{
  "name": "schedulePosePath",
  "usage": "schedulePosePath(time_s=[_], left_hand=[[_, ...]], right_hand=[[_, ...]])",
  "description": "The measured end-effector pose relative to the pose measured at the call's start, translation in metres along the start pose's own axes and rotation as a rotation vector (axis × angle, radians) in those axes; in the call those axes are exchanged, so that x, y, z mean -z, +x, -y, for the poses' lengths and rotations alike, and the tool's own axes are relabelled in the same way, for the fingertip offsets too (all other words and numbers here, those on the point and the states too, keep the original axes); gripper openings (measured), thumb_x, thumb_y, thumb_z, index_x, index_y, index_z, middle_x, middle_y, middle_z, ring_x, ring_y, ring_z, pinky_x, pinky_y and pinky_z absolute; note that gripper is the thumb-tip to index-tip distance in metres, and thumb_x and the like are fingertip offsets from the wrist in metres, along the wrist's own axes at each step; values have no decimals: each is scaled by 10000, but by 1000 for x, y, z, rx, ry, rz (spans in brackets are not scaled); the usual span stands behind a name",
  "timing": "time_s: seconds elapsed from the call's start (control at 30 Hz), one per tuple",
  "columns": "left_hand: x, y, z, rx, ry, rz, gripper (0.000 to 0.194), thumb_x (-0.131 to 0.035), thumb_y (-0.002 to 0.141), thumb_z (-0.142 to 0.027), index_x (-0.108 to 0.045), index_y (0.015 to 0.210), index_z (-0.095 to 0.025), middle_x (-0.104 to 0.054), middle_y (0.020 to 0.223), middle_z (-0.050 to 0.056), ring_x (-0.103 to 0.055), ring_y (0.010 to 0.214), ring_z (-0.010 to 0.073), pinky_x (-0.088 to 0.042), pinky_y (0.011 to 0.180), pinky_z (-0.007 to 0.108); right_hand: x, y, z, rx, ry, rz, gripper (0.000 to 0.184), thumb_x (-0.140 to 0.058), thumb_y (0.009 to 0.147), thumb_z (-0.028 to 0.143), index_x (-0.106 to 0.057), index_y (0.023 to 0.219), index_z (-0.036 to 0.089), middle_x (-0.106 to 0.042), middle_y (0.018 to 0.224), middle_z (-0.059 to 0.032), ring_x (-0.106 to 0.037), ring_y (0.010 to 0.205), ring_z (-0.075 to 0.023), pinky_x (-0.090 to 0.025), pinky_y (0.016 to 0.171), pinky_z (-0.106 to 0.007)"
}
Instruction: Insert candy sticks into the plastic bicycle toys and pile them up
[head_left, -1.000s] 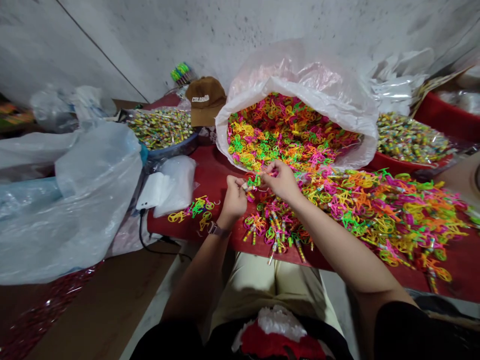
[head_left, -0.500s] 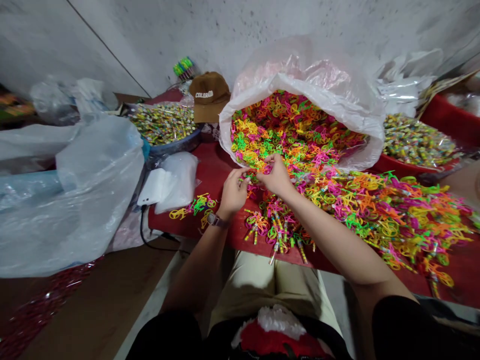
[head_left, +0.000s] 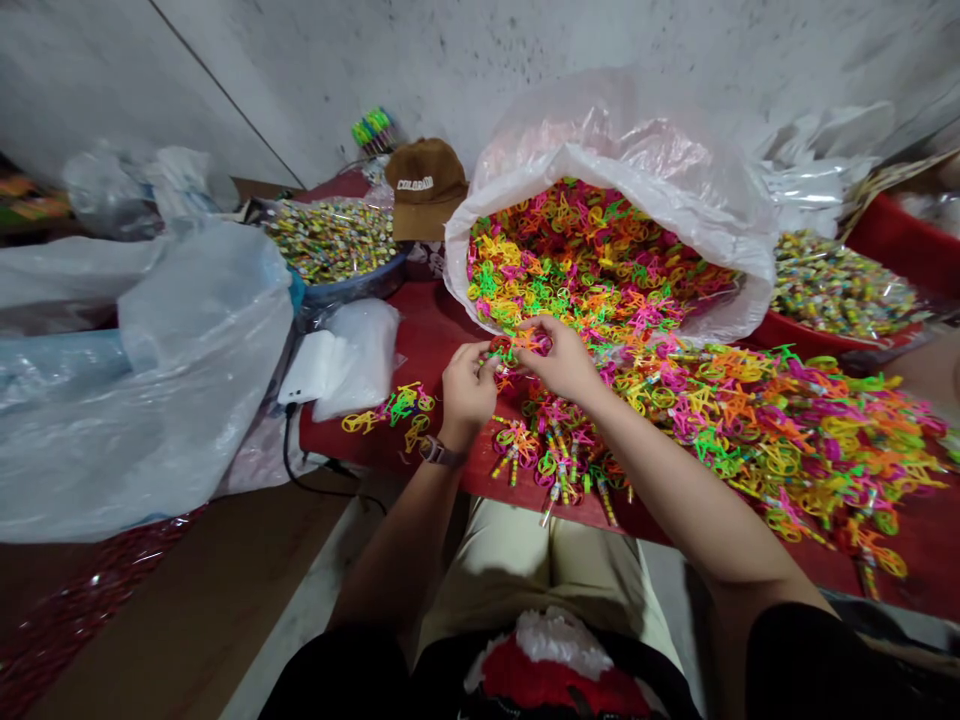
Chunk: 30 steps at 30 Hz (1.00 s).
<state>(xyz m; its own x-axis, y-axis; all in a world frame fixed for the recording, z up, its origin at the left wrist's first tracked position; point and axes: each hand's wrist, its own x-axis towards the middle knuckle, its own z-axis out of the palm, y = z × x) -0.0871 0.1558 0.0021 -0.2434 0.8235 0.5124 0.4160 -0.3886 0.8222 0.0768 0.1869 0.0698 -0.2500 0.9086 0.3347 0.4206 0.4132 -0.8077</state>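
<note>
My left hand [head_left: 469,392], with a watch on its wrist, is closed in a pinch on small coloured plastic toys, red and green among them. Facing it, my right hand [head_left: 561,358] has its fingers bent round an orange and pink plastic toy [head_left: 534,341], close to the left fingertips. Both hands are just in front of the mouth of a large white plastic sack [head_left: 759,290], full of bright bicycle-shaped plastic toys [head_left: 555,290]. To the right of my hands spreads a heap of such toys joined to candy-filled tubes [head_left: 787,430]. Fingers partly hide what they hold.
On the red table [head_left: 420,330] lie a white phone or power bank [head_left: 309,370] with a cable, a plastic bag pack [head_left: 367,350] and a few loose toys [head_left: 405,402]. Behind are a brown cap [head_left: 427,190] and basins of wrapped candy [head_left: 337,240]. Large plastic sheeting [head_left: 187,400] covers the left.
My hands stay close together before the sack. The right hand has shifted slightly and now shows an orange and pink toy at its fingers. The view has moved a little.
</note>
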Motion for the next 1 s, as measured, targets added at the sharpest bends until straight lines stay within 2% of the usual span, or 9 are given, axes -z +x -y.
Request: schedulePosePath(time_s=[0.1,0.23,0.33,0.47,0.57,0.67,0.77,0.9,1.0], left_hand=[[-1,1,5,125,-158,12,257,-665,963,-282,-715,1176,-147,-739,956,75,-638,673,148,-527,647,256],[-3,5,7,218,-331,83,256,-710,926,-299,-720,1120,-133,-749,863,66,-691,721,173,-559,702,269],[-5,7,4,240,-342,93,222,-728,904,-275,-727,1073,-131,-762,873,77,-713,750,182,-570,721,273],[-4,4,0,177,-254,71,212,-690,937,-243,-720,1117,-136,-775,946,104,-738,829,206,-599,801,312],[3,3,-6,64,-88,76,213,-654,949,-217,-733,1135,-150,-759,1032,113,-717,819,204,-601,819,333],[10,3,-15,-111,75,91,213,-611,951,-178,-749,1113,-159,-742,1066,114,-712,937,236,-582,906,360],[16,4,-24,-221,110,95,223,-580,964,-162,-740,1119,-163,-741,1089,116,-701,1047,256,-561,978,375],[21,4,-33,-214,92,83,215,-587,975,-166,-734,1132,-174,-743,1090,100,-705,1022,240,-572,944,352],[25,2,-38,-172,57,107,208,-604,982,-181,-735,1143,-166,-741,1099,99,-713,953,217,-586,856,316]], right_hand=[[1,-6,1,-40,76,37,352,-742,787,255,-693,1129,190,-742,1029,-46,-669,838,-224,-562,815,-361],[0,-12,4,-5,82,41,136,-703,813,252,-654,935,218,-693,835,1,-634,749,-198,-522,750,-322],[-4,-15,2,33,60,50,73,-665,824,231,-605,865,224,-674,814,-2,-627,722,-180,-501,709,-303],[-8,-14,2,-31,171,10,310,-679,764,224,-598,1063,230,-629,782,36,-626,665,-163,-513,654,-289],[0,-9,7,-237,423,131,490,-640,745,250,-589,1232,248,-605,724,66,-657,609,-177,-554,589,-303],[12,-4,13,-432,610,293,333,-615,777,340,-672,1086,231,-658,722,26,-691,614,-200,-585,540,-326],[19,-3,14,-402,575,304,244,-746,738,350,-678,929,213,-682,679,21,-663,570,-171,-579,530,-296],[22,-4,10,-340,526,365,195,-769,681,244,-642,825,211,-690,589,20,-685,555,-174,-574,570,-277],[24,-5,10,-322,518,353,100,-696,710,277,-629,733,207,-690,601,9,-596,484,-129,-483,498,-235]])
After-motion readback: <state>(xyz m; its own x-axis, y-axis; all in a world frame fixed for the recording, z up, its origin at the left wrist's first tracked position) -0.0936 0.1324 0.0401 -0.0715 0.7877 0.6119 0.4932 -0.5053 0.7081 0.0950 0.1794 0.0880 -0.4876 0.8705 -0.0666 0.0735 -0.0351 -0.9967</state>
